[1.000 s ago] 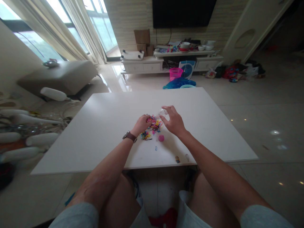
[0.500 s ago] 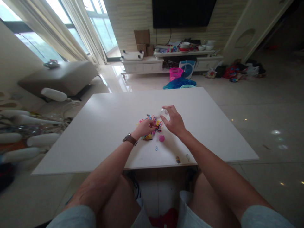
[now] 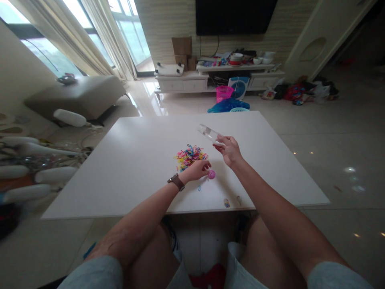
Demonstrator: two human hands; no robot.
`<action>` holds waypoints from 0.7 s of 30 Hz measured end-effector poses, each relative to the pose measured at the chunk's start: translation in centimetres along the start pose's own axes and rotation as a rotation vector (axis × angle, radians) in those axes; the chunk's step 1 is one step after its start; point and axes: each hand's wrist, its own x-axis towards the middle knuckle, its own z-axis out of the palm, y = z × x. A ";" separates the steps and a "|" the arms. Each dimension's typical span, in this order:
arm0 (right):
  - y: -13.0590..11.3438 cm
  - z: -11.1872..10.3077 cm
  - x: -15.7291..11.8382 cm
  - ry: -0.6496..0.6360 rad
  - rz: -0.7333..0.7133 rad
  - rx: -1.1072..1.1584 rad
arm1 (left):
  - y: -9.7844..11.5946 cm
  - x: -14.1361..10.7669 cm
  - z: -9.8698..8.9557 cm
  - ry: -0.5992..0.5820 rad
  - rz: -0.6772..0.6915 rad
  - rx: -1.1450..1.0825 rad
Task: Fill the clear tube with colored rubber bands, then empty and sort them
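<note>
My right hand (image 3: 229, 149) is closed around the lower end of a clear plastic bottle (image 3: 209, 133), tilted with its far end up and to the left above the table. My left hand (image 3: 200, 169), a brown watch on its wrist, has its fingers curved and apart. Its fingertips are at the edge of a round pink cap (image 3: 211, 174) on the table; a firm hold does not show. Behind that hand lies a heap of small multicoloured rubber bands (image 3: 190, 154), partly hidden by it. One loose blue rubber band (image 3: 199, 188) lies nearer me.
The white table (image 3: 135, 160) carries a small yellow-and-blue cartoon figure (image 3: 226, 202) and a small pale loop-shaped item (image 3: 238, 200) near its front edge. Past the far edge are a blue plastic bag (image 3: 228, 105) and a pink basket (image 3: 224, 93). A lamp with white shades (image 3: 69, 118) stands left.
My left hand has moved from the heap toward me and right, to the pink cap, which has shifted slightly right. My right hand has drawn right, and the bottle now shows lengthwise.
</note>
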 end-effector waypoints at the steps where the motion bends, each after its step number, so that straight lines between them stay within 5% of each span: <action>1: -0.2 -0.1 0.1 -0.005 0.057 0.076 | 0.0 0.0 0.0 0.008 0.004 -0.014; 4: -0.7 -0.6 0.0 -0.040 0.150 0.167 | -0.1 -0.4 -0.2 -0.002 0.018 0.084; 11: -0.4 -2.3 0.6 -0.114 0.156 -0.017 | 0.0 -2.8 0.5 -0.291 -0.037 0.253; 18: 1.4 -4.7 3.0 -0.016 0.008 -0.261 | 0.0 -3.7 0.0 -0.312 -0.052 0.126; 21: 2.2 -5.8 4.2 0.034 -0.121 -0.494 | -0.4 -3.2 -1.1 -0.202 -0.013 0.157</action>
